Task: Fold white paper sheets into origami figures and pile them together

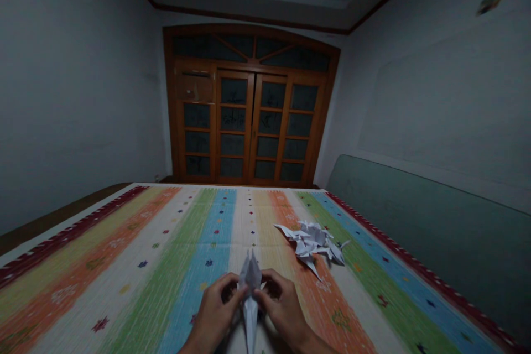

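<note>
Near the bottom middle, a long narrow piece of folded white paper (250, 312) is held upright between both hands. Its far end splits into two thin points, and its near end tapers to the lower edge of the view. My left hand (218, 304) pinches its left side with thumb and fingers. On the right side, my right hand (284, 301) does the same, the thumb lying close to the left one. Some fingertips are hidden behind the paper. Beyond my right hand lies a heap of folded white paper cranes (314, 242), their wings and points overlapping.
A striped, colourful cloth (174, 265) covers the table. Along the right side stands a pale green panel (415, 204), perhaps a seat back or headboard. At the far end is a wooden double door (253, 121) with glass panes, between white walls.
</note>
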A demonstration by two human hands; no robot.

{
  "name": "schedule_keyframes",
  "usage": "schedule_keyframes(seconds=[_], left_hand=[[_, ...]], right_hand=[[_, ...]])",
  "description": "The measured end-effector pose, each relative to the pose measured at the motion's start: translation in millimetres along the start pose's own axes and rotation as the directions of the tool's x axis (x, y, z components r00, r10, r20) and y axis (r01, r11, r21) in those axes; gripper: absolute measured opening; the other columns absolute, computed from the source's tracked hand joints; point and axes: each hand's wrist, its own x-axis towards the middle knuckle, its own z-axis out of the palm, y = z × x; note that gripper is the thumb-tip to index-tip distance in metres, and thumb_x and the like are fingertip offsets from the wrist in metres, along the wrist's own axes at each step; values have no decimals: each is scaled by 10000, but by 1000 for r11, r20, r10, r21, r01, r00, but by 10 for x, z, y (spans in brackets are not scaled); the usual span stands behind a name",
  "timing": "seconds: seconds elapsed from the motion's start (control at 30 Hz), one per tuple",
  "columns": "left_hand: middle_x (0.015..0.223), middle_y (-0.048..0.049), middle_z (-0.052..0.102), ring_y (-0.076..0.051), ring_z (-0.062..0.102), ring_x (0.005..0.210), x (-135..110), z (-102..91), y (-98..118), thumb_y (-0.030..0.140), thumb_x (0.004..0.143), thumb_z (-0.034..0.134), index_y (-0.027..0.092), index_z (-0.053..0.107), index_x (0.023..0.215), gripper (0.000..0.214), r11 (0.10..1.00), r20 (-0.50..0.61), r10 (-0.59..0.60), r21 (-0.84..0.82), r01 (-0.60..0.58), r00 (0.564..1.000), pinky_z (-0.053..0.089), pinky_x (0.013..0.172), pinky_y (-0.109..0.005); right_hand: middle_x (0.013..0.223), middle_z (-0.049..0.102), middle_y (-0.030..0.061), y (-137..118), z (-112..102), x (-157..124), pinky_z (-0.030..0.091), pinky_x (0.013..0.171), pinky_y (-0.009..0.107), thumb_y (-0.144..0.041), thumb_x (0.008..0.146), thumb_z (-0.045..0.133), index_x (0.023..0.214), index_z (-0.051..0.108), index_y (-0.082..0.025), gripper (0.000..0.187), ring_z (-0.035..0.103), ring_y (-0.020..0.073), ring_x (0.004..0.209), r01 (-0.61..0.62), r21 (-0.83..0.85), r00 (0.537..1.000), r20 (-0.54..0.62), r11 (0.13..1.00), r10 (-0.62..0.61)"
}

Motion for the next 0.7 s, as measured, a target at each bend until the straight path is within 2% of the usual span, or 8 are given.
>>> schedule_keyframes(seconds=[0.1, 0.17, 0.23, 0.37, 0.53, 0.6, 0.7], left_hand=[[536, 23, 598, -184, 567, 513, -13, 3, 94, 640, 753, 693, 167, 735, 801, 478, 998, -62, -64, -30, 62, 996, 402, 525, -262], [512, 26, 602, -170, 550, 416, -33, 7, 166, 731, 726, 677, 158, 734, 895, 600, 982, 0, -147, -117, 146, 989, 380, 452, -251], [562, -5, 662, -180, 589, 401, -53, 4, 238, 769, 722, 663, 156, 724, 940, 653, 965, 76, -179, -182, 190, 981, 377, 410, -241], [712, -59, 744, -241, 723, 628, -72, -36, 337, 673, 782, 693, 172, 732, 841, 506, 985, 53, -84, -147, 91, 995, 477, 479, -245], [775, -76, 775, -261, 729, 749, -75, -66, 339, 597, 781, 721, 179, 760, 774, 420, 990, 24, -8, -140, 11, 1000, 572, 640, -296], [792, -78, 782, -260, 725, 750, -82, -55, 315, 586, 764, 731, 181, 758, 761, 406, 989, -2, -2, -145, 2, 1000, 574, 635, -296], [793, -73, 787, -257, 729, 739, -98, -33, 268, 552, 760, 739, 184, 751, 791, 369, 988, -23, 9, -153, -12, 1000, 575, 635, -297]], right_hand=[[687, 697, 23, -137, -14, -21, 486, 519, 248, -328, 803, 724, 898, 758, -172, 186, 652, 181, 556, -2, 46, 1000, -9, 999, 2], [679, 714, 30, -209, -22, -31, 526, 543, 257, -344, 812, 739, 891, 766, -176, 188, 684, 194, 564, 13, 54, 1000, -23, 998, -12], [693, 739, 42, -261, -30, -37, 554, 585, 264, -336, 813, 755, 871, 776, -183, 165, 711, 208, 607, 53, 37, 997, -56, 998, -51], [792, 782, 66, -305, -41, -44, 587, 681, 276, -319, 814, 769, 844, 786, -200, 124, 749, 235, 745, 134, 35, 987, -93, 990, -130], [881, 786, 77, -260, -20, -44, 602, 791, 323, -312, 831, 765, 909, 772, -197, 140, 756, 256, 849, 122, 122, 992, -56, 985, -116], [932, 776, 82, -221, -4, -48, 604, 817, 344, -307, 816, 774, 976, 752, -197, 196, 749, 265, 892, 112, 156, 993, -60, 982, -103], [1000, 746, 81, -179, 14, -56, 611, 770, 350, -311, 783, 790, 1106, 699, -214, 349, 737, 250, 850, 86, 169, 992, -102, 982, -70]])
